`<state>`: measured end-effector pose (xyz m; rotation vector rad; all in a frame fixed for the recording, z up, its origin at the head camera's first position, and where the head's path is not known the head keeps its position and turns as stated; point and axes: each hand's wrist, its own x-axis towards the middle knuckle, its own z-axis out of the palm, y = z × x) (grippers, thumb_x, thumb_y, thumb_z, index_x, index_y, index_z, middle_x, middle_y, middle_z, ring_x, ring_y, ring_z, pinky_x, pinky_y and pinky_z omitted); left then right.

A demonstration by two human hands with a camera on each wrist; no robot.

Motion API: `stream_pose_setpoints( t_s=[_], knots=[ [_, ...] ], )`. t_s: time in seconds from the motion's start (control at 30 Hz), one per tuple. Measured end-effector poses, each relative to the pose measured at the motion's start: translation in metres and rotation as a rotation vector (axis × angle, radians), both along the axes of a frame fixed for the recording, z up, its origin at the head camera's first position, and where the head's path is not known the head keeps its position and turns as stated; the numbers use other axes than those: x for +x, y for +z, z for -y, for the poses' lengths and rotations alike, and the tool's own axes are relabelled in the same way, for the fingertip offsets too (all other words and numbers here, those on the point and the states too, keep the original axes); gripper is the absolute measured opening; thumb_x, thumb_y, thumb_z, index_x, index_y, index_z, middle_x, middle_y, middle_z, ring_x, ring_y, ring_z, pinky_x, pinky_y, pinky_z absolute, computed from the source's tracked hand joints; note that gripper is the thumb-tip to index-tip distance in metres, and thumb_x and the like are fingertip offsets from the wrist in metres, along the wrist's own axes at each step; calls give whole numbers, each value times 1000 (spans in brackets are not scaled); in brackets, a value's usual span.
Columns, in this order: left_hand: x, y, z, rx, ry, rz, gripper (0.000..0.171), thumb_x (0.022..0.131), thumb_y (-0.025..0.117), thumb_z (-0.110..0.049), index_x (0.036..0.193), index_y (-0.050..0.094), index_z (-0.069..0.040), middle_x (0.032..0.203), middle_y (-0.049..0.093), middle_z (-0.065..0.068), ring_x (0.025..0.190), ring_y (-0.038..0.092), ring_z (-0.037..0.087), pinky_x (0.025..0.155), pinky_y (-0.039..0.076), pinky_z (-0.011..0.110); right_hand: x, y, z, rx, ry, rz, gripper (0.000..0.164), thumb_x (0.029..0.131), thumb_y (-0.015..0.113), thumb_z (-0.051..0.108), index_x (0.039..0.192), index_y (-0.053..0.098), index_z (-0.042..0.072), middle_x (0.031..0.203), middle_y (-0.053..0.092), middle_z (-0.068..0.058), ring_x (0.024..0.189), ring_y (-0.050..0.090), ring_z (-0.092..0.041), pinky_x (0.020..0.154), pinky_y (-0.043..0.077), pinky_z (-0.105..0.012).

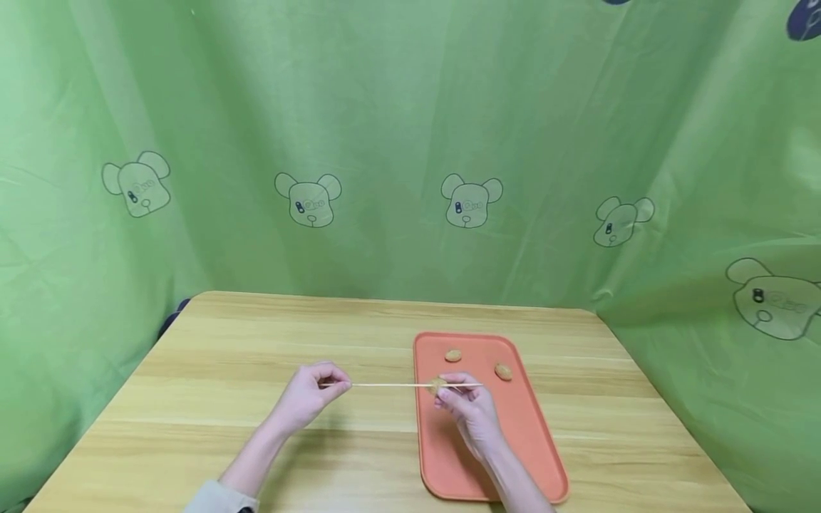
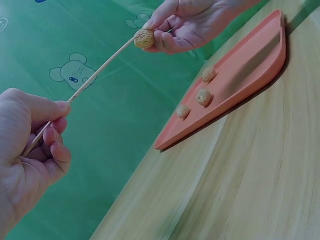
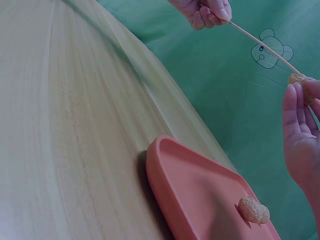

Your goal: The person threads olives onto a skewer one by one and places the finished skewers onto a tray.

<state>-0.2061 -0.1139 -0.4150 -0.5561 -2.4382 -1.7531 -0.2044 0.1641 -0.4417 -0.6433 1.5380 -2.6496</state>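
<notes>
My left hand (image 1: 314, 392) pinches one end of a thin wooden skewer (image 1: 388, 385) between thumb and fingers. The skewer runs level to the right, above the table. Thumb and fingertips of my right hand (image 1: 473, 410) pinch a round tan ball (image 2: 144, 38) with a rough, puffy crust. In the head view the skewer shows on both sides of this ball, its far end crossing the right fingers. Beneath the right hand lies a coral tray (image 1: 507, 442). Three similar balls sit on it in the left wrist view, among them the middle ball (image 2: 203, 97).
The tray has a low raised rim and lies on the right half of a light wooden table (image 1: 256, 349). Around the table's back and sides hangs a green curtain (image 1: 385, 107) printed with bear heads.
</notes>
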Motion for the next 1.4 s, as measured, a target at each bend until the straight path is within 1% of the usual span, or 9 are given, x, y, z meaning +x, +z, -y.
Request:
stream_pose_setpoints(
  t_s=[0.1, 0.23, 0.5, 0.63, 0.9, 1.1, 1.27, 1.4],
  knots=[
    [0, 1, 0, 5, 1, 4, 6, 83, 66, -3, 85, 66, 3, 82, 64, 7, 74, 58, 14, 66, 49, 24, -1, 1, 1, 6, 2, 3, 29, 84, 48, -16, 100, 62, 4, 92, 67, -8, 77, 63, -13, 70, 52, -22],
    [0, 1, -1, 16, -2, 19, 4, 83, 66, -3, 85, 66, 0, 83, 64, 7, 76, 58, 16, 68, 49, 24, 0, 0, 2, 17, -2, 21, 28, 84, 49, -16, 99, 62, 4, 91, 66, -7, 76, 62, -13, 70, 51, -22],
    [-2, -3, -2, 12, -6, 40, 5, 83, 66, -3, 86, 66, 1, 85, 64, 7, 77, 58, 17, 68, 48, 24, 0, -1, 3, 11, 7, 23, 28, 84, 49, -16, 99, 62, 4, 91, 66, -7, 76, 62, -13, 71, 52, -22],
    [-3, -5, -3, 4, -1, 36, 5, 83, 66, -3, 86, 66, 1, 84, 64, 6, 76, 57, 16, 67, 48, 24, 0, -1, 3, 14, -2, 30, 27, 83, 50, -15, 99, 62, 3, 90, 66, -8, 76, 62, -13, 70, 52, -22],
    [-2, -5, -5, 26, -3, 21, 6, 82, 67, -3, 85, 66, 2, 83, 64, 6, 74, 57, 14, 66, 48, 23, -1, 0, 4, 22, -14, 47, 27, 83, 51, -15, 98, 62, 4, 90, 66, -8, 76, 62, -14, 70, 52, -22],
    [-1, -1, -6, 22, 1, 3, 5, 82, 67, -4, 84, 67, 1, 82, 64, 6, 74, 57, 14, 66, 48, 23, -2, 2, 6, 26, -22, 43, 26, 82, 52, -15, 97, 62, 4, 89, 66, -8, 75, 62, -13, 70, 52, -22],
    [0, -2, -7, 26, -5, 17, 4, 82, 67, -3, 84, 67, 0, 83, 64, 7, 75, 58, 16, 68, 49, 24, -1, -1, 7, 34, -13, 27, 27, 83, 51, -15, 97, 62, 5, 90, 66, -7, 75, 62, -13, 70, 52, -22],
    [-1, -3, -8, 20, -4, 37, 4, 82, 66, -2, 85, 66, 1, 84, 64, 7, 75, 57, 15, 67, 48, 24, -1, -3, 7, 27, 1, 10, 28, 83, 50, -16, 97, 63, 5, 91, 66, -6, 76, 63, -13, 71, 52, -22]
  ],
)
